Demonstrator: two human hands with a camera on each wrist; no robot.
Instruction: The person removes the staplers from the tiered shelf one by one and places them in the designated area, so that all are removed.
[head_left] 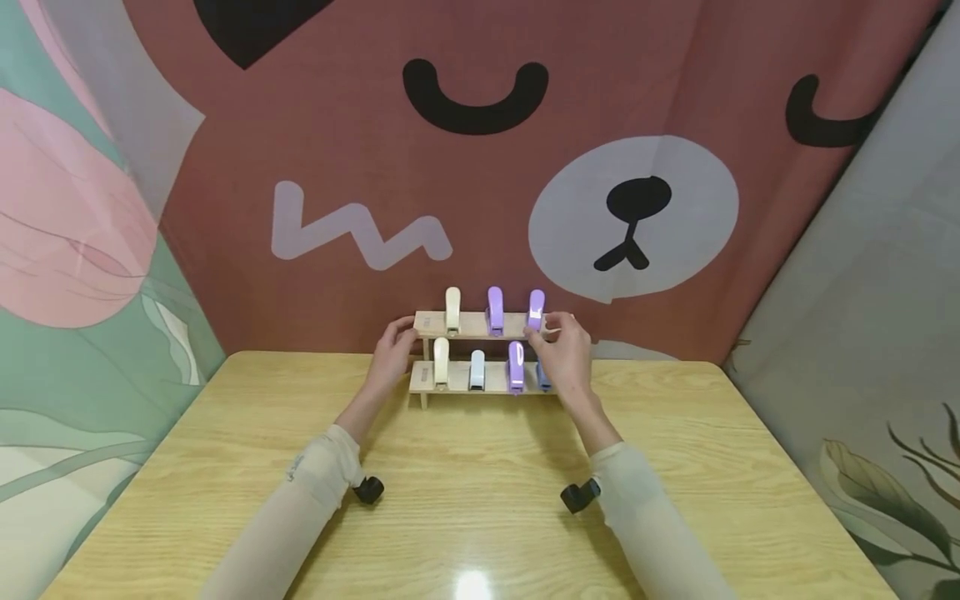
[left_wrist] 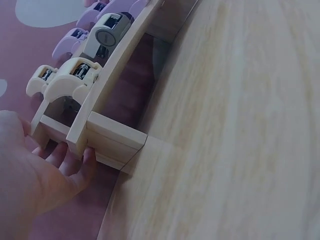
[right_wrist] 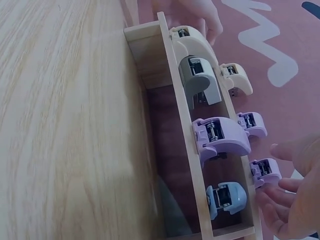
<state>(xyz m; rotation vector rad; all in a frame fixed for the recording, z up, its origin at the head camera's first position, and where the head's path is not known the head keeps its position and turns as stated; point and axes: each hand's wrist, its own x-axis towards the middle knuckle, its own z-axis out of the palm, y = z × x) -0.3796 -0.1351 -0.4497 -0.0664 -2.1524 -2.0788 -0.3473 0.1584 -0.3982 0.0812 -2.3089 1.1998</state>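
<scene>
A two-tier wooden rack [head_left: 470, 323] holds several small staplers. My left hand [head_left: 391, 356] grips its left end, fingers curled beneath the rails in the left wrist view. At the other end, my right hand [right_wrist: 302, 187] has thumb and fingers parted on either side of a purple stapler [right_wrist: 266, 173] on the upper tier, with a visible gap at the thumb. A cream stapler [head_left: 453, 310] and another purple stapler [head_left: 495, 311] share that tier. The lower tier carries a cream stapler [head_left: 441, 363], a pale grey-white one [head_left: 477, 370], a purple one [head_left: 516, 367] and a partly hidden blue one [right_wrist: 227, 198].
The rack stands near the far edge of the wooden table [head_left: 465, 467]. Close behind hangs a brown curtain [head_left: 360, 150] with a bear print. Black wrist devices [head_left: 581, 497] sit at both sleeves. A grey curtain [head_left: 840, 275] borders the right side.
</scene>
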